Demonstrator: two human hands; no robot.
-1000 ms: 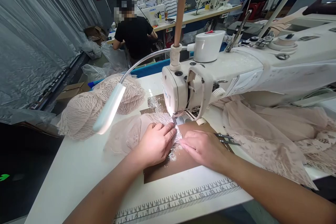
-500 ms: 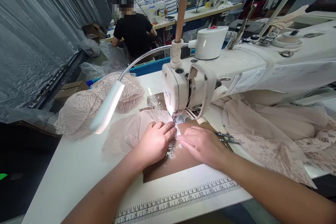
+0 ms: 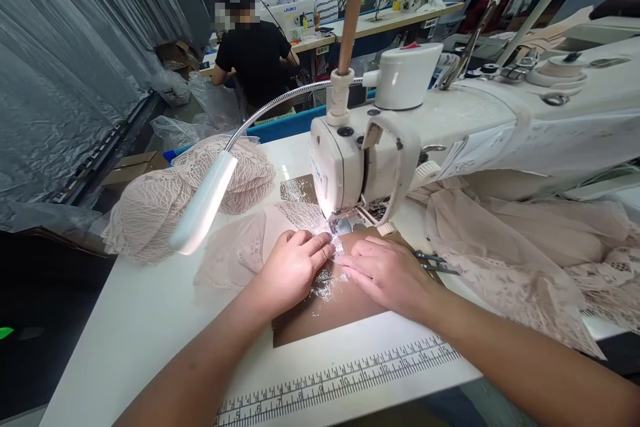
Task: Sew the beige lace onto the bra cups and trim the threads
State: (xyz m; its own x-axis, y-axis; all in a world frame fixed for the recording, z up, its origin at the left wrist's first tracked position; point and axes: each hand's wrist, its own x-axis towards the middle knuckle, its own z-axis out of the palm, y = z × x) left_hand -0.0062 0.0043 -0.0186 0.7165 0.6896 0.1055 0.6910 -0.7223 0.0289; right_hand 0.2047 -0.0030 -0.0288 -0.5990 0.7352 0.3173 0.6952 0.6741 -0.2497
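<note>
A pale pink lace piece [image 3: 240,250] lies flat on the white table [image 3: 150,320], running under the presser foot [image 3: 343,221] of a white sewing machine [image 3: 450,127]. My left hand [image 3: 293,270] presses down on the lace just left of the foot, fingers together. My right hand [image 3: 387,273] lies flat on the brown plate [image 3: 345,303] in front of the foot, its fingertips pinching the lace edge. The needle is hidden behind the machine head.
A gooseneck lamp [image 3: 203,203] hangs over the table's left. A heap of lace pieces [image 3: 170,197] lies behind it, more lace fabric [image 3: 525,260] at right. Small snips [image 3: 435,262] lie beside my right hand. A printed ruler [image 3: 340,377] edges the table. A person in black [image 3: 255,57] works behind.
Both hands have crept a little toward the presser foot with the lace. The view has shifted slightly.
</note>
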